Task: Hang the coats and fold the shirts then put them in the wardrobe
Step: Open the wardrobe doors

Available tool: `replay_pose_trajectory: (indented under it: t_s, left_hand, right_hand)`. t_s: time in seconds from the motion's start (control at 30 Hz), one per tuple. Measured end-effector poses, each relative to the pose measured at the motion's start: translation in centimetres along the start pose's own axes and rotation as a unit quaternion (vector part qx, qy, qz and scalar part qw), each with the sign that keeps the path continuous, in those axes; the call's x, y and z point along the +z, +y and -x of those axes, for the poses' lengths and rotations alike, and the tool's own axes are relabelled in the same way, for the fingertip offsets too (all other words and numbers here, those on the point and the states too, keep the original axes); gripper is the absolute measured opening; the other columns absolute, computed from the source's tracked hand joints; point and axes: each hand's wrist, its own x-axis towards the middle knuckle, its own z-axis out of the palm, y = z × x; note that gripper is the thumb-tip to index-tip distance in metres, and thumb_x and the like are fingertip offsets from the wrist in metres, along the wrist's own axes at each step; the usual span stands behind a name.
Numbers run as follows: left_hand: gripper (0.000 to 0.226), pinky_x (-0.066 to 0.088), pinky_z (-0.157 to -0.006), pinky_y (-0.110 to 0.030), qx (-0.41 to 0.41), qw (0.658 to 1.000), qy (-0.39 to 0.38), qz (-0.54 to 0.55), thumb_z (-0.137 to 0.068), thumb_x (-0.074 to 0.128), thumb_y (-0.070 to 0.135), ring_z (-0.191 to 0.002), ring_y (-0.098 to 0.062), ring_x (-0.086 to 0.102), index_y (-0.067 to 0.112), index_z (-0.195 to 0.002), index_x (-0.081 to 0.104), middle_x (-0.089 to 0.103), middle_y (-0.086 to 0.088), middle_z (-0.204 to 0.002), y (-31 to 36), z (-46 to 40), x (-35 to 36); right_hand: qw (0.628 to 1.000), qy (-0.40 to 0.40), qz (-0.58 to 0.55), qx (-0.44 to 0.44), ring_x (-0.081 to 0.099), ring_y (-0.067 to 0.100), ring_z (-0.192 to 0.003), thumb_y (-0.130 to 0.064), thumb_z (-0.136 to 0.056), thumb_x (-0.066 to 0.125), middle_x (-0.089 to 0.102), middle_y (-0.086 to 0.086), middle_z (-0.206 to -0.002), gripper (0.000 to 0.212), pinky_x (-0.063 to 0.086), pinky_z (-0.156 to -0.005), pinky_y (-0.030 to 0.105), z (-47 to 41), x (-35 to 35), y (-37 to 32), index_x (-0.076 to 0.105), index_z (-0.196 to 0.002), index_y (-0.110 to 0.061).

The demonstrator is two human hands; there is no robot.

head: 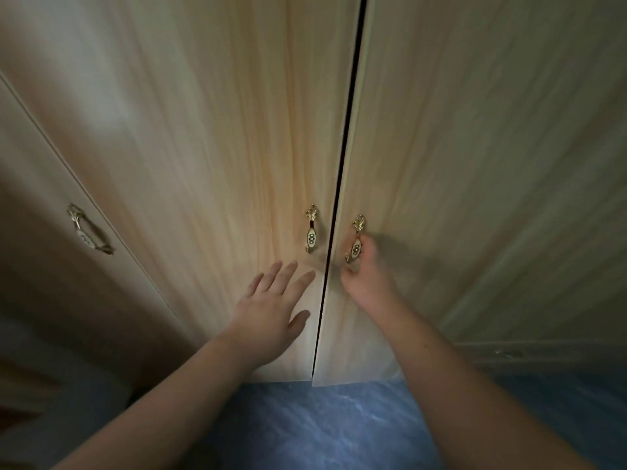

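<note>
Nearest you is the blue floor (339, 429), and your 2 bare forearms reach up from it to the wardrobe (210, 137), whose 2 middle doors stand almost shut with a thin dark gap between them. Your left hand (271, 307) lies flat on the left door (237, 198), fingers straight and spread, just below its upright handle (310, 228). Your right hand (364, 273) curls its fingers round the right door's handle (357, 237), its long axis vertical; a third handle (89, 230) sits far left

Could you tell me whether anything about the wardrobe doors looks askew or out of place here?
Only the dark gap between the two middle doors stands out: the right door sits slightly ajar, its edge proud of the left door. The right hand grips its handle, so that looks deliberate. No damage shows.
</note>
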Motion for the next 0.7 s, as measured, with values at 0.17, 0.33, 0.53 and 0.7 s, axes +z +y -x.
replay_pose_trajectory:
  t_s: [0.17,0.33,0.53,0.7]
  left_hand:
    - [0.063,0.005,-0.122,-0.043,0.007,0.999,-0.033,0.000,-0.100,0.026,0.055,-0.152,-0.023,-0.002,0.040,-0.154,-0.002,0.003,0.002,-0.166,4.3,5.3,1.0]
    - [0.063,0.005,-0.120,-0.041,0.054,0.997,-0.051,-0.011,-0.097,0.020,0.057,-0.152,-0.024,0.001,0.040,-0.154,0.002,0.005,0.001,-0.166,12.3,8.7,1.9]
    - [0.064,0.020,-0.120,-0.044,0.138,0.990,-0.033,0.004,-0.093,0.029,0.054,-0.151,-0.024,0.012,0.041,-0.153,0.011,0.018,0.002,-0.163,23.1,9.0,2.4]
    - [0.070,0.007,-0.120,-0.037,0.201,0.979,-0.017,0.027,-0.086,0.005,0.060,-0.152,-0.019,0.000,0.043,-0.153,0.004,0.005,0.006,-0.165,28.7,9.2,1.5]
  right_hand:
    - [0.999,-0.002,0.019,-0.026,0.061,0.011,-0.078,-0.012,-0.091,0.057,0.060,-0.009,-0.099,0.057,0.046,-0.075,0.027,9.3,-3.0,3.3,0.034,-0.141,-0.027]
    - [0.999,0.023,0.016,0.022,0.065,0.014,-0.096,-0.013,-0.088,0.061,0.056,-0.010,-0.127,0.071,0.053,-0.093,0.039,20.4,-9.6,9.2,0.027,-0.145,-0.035]
    - [0.990,0.110,-0.068,0.055,0.057,-0.002,-0.113,-0.021,-0.076,0.069,0.057,-0.021,-0.121,0.068,0.051,-0.099,0.036,27.1,-20.3,14.4,0.039,-0.136,-0.032]
    - [0.965,0.102,-0.201,0.134,0.057,0.006,-0.119,0.003,-0.085,0.062,0.062,-0.011,-0.126,0.067,0.046,-0.104,0.033,27.9,-27.2,16.4,0.043,-0.141,-0.026]
